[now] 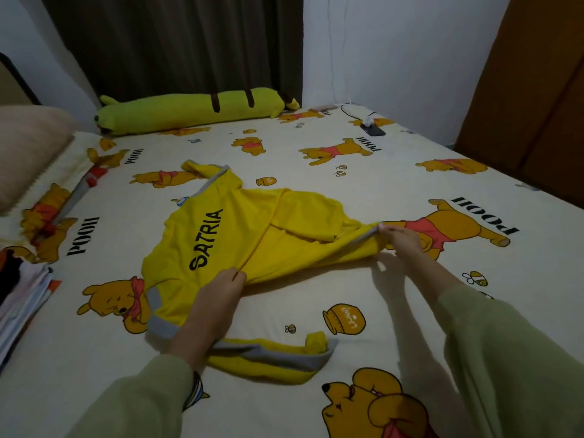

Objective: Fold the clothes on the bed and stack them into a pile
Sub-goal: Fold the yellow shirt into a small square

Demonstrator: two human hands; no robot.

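Left hand (218, 295): fingers curled, pinching the near edge of the yellow shirt (221, 235) at about its middle, where the fabric parts into a fold line. Right hand (399, 238): thumb and fingers closed on the shirt's grey-trimmed hem at the right, drawing that edge up off the sheet. Both arms in pale green sleeves (505, 358). Yellow shirt: spread across the centre of the bed (395, 311), black lettering "SATRIA" uppermost, right half doubled over on itself; one grey-edged sleeve reaches toward the far left, another lies near, beneath the left wrist. Bed: cream sheet printed with cartoon bears, honey pots and bees. Pile of folded clothes (22, 305): at the near left edge of the bed, well apart from the shirt, white and dark layers visible. Pink pillow (28, 150): far left. Long yellow-green plush bolster (192, 107): along the far edge, against a dark curtain (177, 42). Dark phone (374, 130): far right on the sheet, a white cable running to it from the wall. Brown wooden wardrobe (531, 90): right of the bed.
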